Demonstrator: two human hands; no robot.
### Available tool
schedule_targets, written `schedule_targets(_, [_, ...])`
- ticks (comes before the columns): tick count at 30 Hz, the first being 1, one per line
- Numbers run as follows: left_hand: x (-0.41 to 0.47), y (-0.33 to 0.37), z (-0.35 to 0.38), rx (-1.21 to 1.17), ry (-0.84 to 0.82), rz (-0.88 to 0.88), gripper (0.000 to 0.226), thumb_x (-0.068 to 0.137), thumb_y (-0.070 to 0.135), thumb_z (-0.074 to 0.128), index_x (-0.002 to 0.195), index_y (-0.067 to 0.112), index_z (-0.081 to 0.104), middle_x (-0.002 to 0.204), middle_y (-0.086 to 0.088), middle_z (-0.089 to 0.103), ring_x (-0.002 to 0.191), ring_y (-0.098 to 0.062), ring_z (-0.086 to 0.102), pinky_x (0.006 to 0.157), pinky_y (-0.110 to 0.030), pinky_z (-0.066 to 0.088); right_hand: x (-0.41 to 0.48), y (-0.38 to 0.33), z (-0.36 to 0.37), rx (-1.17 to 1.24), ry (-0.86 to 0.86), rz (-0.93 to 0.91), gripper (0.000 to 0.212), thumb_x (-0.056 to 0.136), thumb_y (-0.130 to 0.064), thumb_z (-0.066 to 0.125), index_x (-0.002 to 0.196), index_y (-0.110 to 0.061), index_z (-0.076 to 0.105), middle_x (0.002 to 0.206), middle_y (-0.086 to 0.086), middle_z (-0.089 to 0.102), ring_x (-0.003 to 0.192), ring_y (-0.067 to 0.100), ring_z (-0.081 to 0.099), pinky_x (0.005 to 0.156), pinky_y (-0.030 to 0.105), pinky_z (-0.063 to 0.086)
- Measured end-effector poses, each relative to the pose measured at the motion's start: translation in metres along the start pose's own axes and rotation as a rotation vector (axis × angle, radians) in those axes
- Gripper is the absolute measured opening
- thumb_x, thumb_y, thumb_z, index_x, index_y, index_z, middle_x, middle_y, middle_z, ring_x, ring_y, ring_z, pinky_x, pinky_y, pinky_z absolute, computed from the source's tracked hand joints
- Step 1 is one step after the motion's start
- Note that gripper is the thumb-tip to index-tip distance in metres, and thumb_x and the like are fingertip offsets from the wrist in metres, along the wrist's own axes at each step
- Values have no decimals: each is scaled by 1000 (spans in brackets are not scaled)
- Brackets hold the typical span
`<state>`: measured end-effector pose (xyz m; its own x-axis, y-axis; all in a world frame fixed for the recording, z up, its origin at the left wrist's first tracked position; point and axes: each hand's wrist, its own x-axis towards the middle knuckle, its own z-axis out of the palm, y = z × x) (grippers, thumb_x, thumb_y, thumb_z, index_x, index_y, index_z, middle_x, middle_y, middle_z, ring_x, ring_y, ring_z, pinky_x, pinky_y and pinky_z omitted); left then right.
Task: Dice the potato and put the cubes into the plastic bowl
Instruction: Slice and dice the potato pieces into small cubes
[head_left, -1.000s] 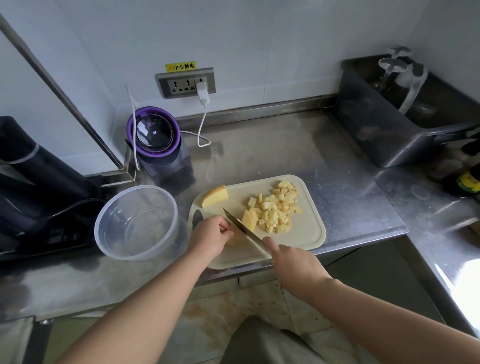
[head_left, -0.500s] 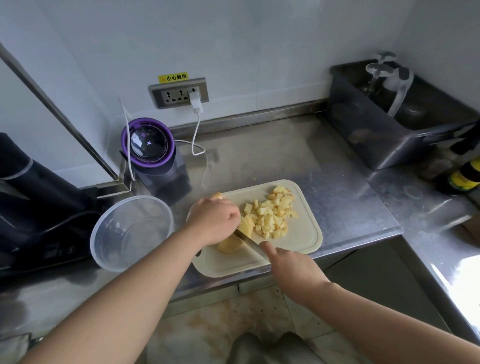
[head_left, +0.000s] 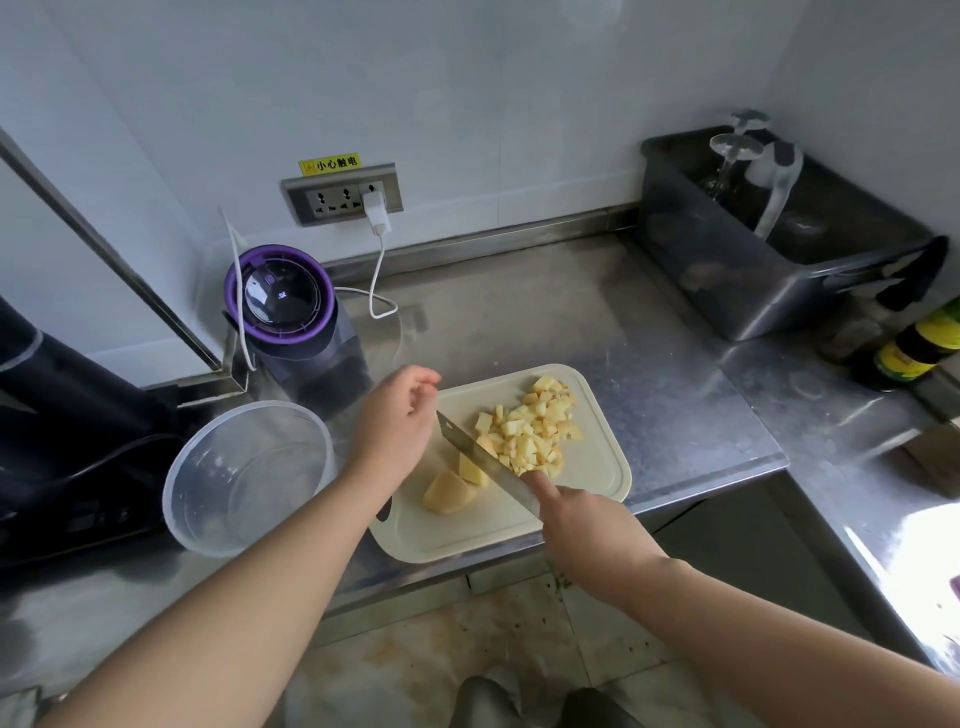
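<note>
Left hand (head_left: 397, 421) has lifted off potato (head_left: 449, 491), fingers loose; right hand (head_left: 587, 525) grips knife (head_left: 478, 457), tip pointing far-left.

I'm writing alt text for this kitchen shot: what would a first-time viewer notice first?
The heap of yellow potato cubes on the pale cutting board at the front edge of the counter stands out, the right hand holding a knife diagonally between it and bigger uncut chunks. Left of the board sits a clear plastic bowl with no cubes visible in it; the left hand hovers over the board's far-left corner.
</note>
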<state>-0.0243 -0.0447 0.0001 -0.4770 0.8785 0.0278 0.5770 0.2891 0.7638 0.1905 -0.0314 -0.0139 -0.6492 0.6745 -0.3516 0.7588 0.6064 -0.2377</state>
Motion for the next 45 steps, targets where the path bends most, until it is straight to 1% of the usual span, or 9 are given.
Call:
schedule_targets(2, [-11, -11, -2, -28, 140, -73, 15, 96, 11, 48, 103, 20, 57, 102, 0, 63, 91, -16, 59, 76, -29, 46, -1, -1, -2, -3, 15, -11, 53, 94, -2, 41, 140, -22, 23, 68, -2, 40, 50, 14, 37, 43, 26, 27])
schedule_targets(3, [-16, -19, 1, -11, 131, -123, 12, 96, 11, 49, 103, 18, 57, 102, -1, 62, 89, -17, 59, 74, -28, 44, 0, -3, -2, -11, 21, -20, 54, 94, -2, 41, 140, -22, 22, 68, -2, 40, 50, 15, 37, 43, 26, 27])
schedule_targets(7, [-29, -50, 20, 200, -230, -299, 25, 91, 26, 60, 114, 18, 62, 115, -1, 62, 102, -21, 59, 91, -36, 49, 0, -11, -1, -52, 27, -58, 52, 95, -1, 41, 138, -22, 23, 69, -2, 39, 51, 16, 39, 44, 27, 28])
schedule_targets(9, [-34, -55, 27, 235, -334, -331, 31, 89, 29, 63, 118, 17, 63, 119, -2, 63, 108, -22, 60, 94, -37, 50, 0, -14, 0, -59, 16, -65, 51, 93, 1, 42, 136, -21, 24, 70, -3, 39, 52, 17, 40, 45, 28, 30])
schedule_targets(19, [-36, -58, 34, 251, -266, -309, 25, 91, 31, 63, 110, 14, 67, 111, -2, 68, 105, -21, 61, 83, -27, 46, -5, -18, 0, -77, -6, -74, 53, 91, 4, 42, 135, -20, 26, 71, -2, 39, 55, 19, 44, 47, 28, 33])
schedule_targets(24, [-35, -60, 35, 252, -273, -316, 25, 89, 31, 65, 108, 14, 68, 108, -2, 69, 103, -22, 62, 86, -30, 49, -6, -20, 0, -91, -26, -79, 54, 92, 4, 43, 137, -20, 25, 73, -1, 39, 56, 19, 44, 47, 27, 32])
schedule_targets(31, [-36, -62, 37, 254, -266, -313, 24, 87, 36, 68, 103, 18, 68, 104, 2, 69, 100, -20, 63, 87, -33, 50, -4, -26, 2, -102, -84, -94, 63, 91, 6, 45, 144, -19, 20, 79, 3, 42, 68, 23, 54, 63, 35, 49])
schedule_targets(35, [-39, -59, 37, 291, -231, -273, 21, 89, 32, 65, 104, 18, 66, 103, 3, 68, 98, -22, 63, 82, -34, 51, 1, -22, 10, -88, -134, -86, 60, 88, 9, 42, 140, -17, 23, 75, 1, 36, 67, 24, 48, 63, 37, 47])
schedule_targets(45, [-40, -58, 35, 277, -236, -244, 13, 88, 30, 66, 93, 18, 62, 92, 4, 66, 89, -17, 62, 80, -33, 52, 7, -20, 20, -46, -179, -39, 58, 89, 6, 45, 137, -19, 25, 101, 9, 55, 83, 27, 61, 74, 40, 55])
